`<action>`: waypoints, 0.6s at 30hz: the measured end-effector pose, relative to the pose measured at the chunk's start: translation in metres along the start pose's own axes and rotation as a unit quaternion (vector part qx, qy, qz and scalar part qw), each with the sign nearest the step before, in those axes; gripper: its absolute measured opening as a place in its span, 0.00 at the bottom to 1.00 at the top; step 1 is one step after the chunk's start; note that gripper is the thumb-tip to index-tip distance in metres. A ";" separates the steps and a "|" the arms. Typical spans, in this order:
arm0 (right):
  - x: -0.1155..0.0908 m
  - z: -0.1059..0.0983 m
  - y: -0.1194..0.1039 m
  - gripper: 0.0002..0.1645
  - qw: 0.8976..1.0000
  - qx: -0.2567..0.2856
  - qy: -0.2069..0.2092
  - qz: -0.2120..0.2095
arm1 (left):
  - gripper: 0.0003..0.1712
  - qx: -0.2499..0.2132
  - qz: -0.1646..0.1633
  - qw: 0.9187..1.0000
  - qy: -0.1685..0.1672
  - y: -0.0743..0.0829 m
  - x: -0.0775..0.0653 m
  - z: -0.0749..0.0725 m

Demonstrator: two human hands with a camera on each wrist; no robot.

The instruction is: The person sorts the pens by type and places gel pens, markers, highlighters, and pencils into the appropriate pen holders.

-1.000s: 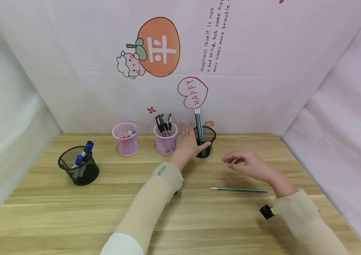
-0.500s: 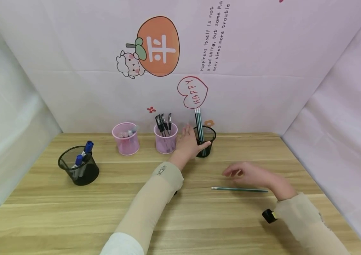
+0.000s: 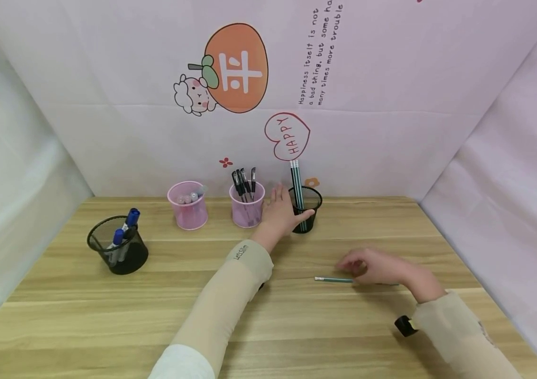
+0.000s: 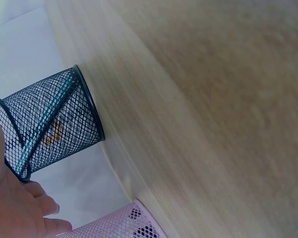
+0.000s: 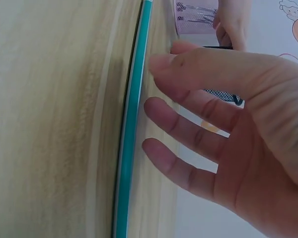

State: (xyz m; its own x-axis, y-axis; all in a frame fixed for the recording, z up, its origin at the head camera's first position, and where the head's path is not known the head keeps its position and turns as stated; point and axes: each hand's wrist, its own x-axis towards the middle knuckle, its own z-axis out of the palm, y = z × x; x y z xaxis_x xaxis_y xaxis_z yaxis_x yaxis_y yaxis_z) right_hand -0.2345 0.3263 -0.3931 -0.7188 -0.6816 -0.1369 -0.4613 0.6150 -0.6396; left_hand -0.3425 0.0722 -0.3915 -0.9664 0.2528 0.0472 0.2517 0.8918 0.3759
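In the head view my left hand (image 3: 279, 213) rests at the left side of a black mesh pen holder (image 3: 310, 221), fingers extended and thumb spread across its front. Several dark green striped pencils (image 3: 297, 181) stand in it. The left wrist view has this mesh holder (image 4: 54, 124) by the hand's edge. My right hand (image 3: 375, 267) hovers low over a green pencil (image 3: 332, 279) lying on the table, covering part of it. From the right wrist view, the loosely bent fingers (image 5: 161, 116) are beside the lying pencil (image 5: 131, 124), with a gap between them.
A pink pen holder (image 3: 247, 216) with several black pens is left of my left hand. Farther left are another pink holder (image 3: 191, 218) with pens and a wide black mesh holder (image 3: 131, 259) with blue-capped markers. A printed cloth (image 3: 368, 152) hangs behind the wooden table (image 3: 107, 321).
My right hand has come down and toward me, from above the far side of the lying pencil to over its middle. My left hand and the pen holders stay put.
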 end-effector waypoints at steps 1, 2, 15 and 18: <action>-0.001 0.000 0.001 0.22 1.000 0.000 -0.003 -0.004 | 0.64 0.000 0.000 1.000 0.000 0.000 0.000 0.000; -0.001 0.000 0.002 0.22 1.000 0.000 -0.005 -0.010 | 0.64 0.000 0.000 1.000 0.000 0.000 0.000 0.000; -0.004 0.003 0.005 0.25 0.999 -0.010 -0.022 -0.024 | 0.64 -0.002 0.001 1.000 -0.001 -0.001 0.000 0.001; -0.005 0.004 0.005 0.25 1.000 -0.007 -0.022 -0.016 | 0.64 -0.002 0.003 1.000 -0.001 -0.001 0.000 0.001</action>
State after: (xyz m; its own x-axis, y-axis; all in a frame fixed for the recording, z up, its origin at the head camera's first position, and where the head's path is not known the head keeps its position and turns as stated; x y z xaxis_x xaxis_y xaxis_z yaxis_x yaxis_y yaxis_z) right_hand -0.2315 0.3309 -0.3982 -0.6808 -0.7170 -0.1498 -0.4910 0.5984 -0.6331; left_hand -0.3431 0.0715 -0.3928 -0.9648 0.2584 0.0480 0.2569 0.8887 0.3797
